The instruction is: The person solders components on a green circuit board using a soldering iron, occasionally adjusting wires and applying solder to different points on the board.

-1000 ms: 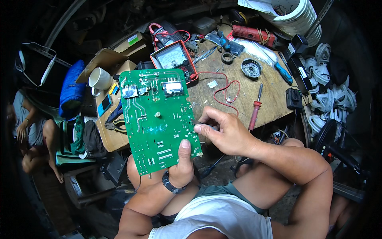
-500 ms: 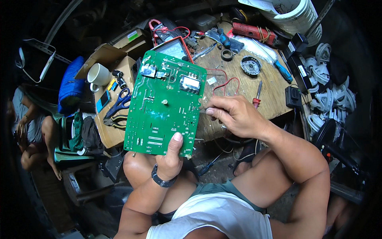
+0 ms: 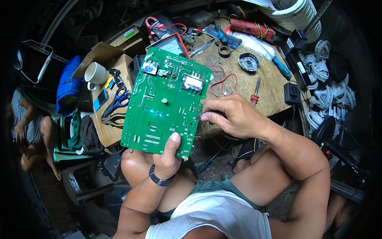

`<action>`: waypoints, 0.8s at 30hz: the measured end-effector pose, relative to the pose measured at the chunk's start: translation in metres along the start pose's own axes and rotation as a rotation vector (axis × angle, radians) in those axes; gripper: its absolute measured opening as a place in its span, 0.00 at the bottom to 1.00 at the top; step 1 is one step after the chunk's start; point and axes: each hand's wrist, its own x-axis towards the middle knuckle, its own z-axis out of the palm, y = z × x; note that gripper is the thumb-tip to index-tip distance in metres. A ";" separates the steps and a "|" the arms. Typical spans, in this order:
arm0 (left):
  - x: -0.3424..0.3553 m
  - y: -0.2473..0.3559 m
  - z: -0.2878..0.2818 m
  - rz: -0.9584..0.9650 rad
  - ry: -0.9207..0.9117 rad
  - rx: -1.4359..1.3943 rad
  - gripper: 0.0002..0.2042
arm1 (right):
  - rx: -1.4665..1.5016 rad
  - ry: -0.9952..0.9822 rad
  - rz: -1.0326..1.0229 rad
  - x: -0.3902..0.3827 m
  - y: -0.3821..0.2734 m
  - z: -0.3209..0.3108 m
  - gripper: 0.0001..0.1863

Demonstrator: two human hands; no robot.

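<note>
A green circuit board point(image 3: 159, 107) is held up over my knees, its soldered side facing me. My left hand point(image 3: 169, 157) grips its lower edge, thumb lying on the face and the other fingers hidden behind. At the board's right edge, my right hand point(image 3: 234, 115) is closed in a pinch. Something thin and small shows at those fingertips, too little of it to name. Metal-looking parts sit near the board's top, and a whitish smear point(image 3: 157, 113) marks its middle.
A wooden table point(image 3: 238, 81) holds a red-handled pointed tool point(image 3: 255, 93), a round metal part point(image 3: 248, 62), tape point(image 3: 224, 51), red wire and a meter point(image 3: 171, 44). Left are a mug point(image 3: 95, 73), scissors point(image 3: 118, 101) and pliers point(image 3: 115, 119). Another person point(image 3: 30, 123) sits far left.
My right hand has shifted slightly left, its fingertips now at the board's edge. The board has tilted a little clockwise, while my left hand keeps its hold.
</note>
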 end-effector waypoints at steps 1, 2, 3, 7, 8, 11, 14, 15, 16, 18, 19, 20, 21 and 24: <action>0.000 0.002 0.001 -0.004 -0.007 -0.009 0.20 | -0.001 0.002 -0.010 0.000 0.001 0.000 0.08; -0.001 0.004 0.002 -0.008 -0.012 -0.017 0.20 | -0.001 0.003 -0.021 0.000 0.001 0.000 0.08; -0.001 0.005 0.002 -0.019 -0.019 -0.015 0.20 | 0.000 0.004 -0.032 0.000 0.002 0.000 0.08; -0.001 0.003 -0.002 0.014 -0.019 0.042 0.19 | -0.009 -0.040 -0.018 0.000 0.009 0.001 0.08; 0.000 0.001 -0.003 0.041 -0.011 0.070 0.19 | -0.001 -0.044 0.000 0.000 0.008 0.001 0.08; 0.001 0.000 -0.004 0.044 -0.016 0.054 0.19 | 0.001 -0.056 0.017 -0.001 0.010 0.003 0.08; 0.001 -0.001 -0.009 0.039 -0.027 0.075 0.18 | 0.005 -0.079 0.011 -0.001 0.014 0.003 0.08; 0.001 -0.001 -0.008 0.036 -0.026 0.074 0.18 | 0.009 -0.088 0.007 -0.001 0.016 0.002 0.08; 0.001 -0.001 -0.007 0.033 -0.025 0.073 0.18 | -0.002 -0.090 -0.004 -0.001 0.016 0.000 0.08; 0.002 0.001 -0.007 0.033 -0.029 0.090 0.18 | -0.024 -0.092 -0.027 0.001 0.014 -0.005 0.08; 0.003 0.002 -0.006 0.035 -0.035 0.107 0.19 | -0.033 -0.085 -0.055 0.002 0.013 -0.006 0.08; 0.004 0.002 -0.007 0.036 -0.039 0.123 0.19 | -0.042 -0.079 -0.082 0.003 0.013 -0.008 0.07; 0.004 0.002 -0.008 0.033 -0.070 0.116 0.18 | -0.051 -0.073 -0.108 0.003 0.013 -0.009 0.07; 0.005 0.002 -0.010 0.019 -0.132 0.085 0.16 | 0.099 -0.060 -0.088 0.001 0.007 -0.016 0.06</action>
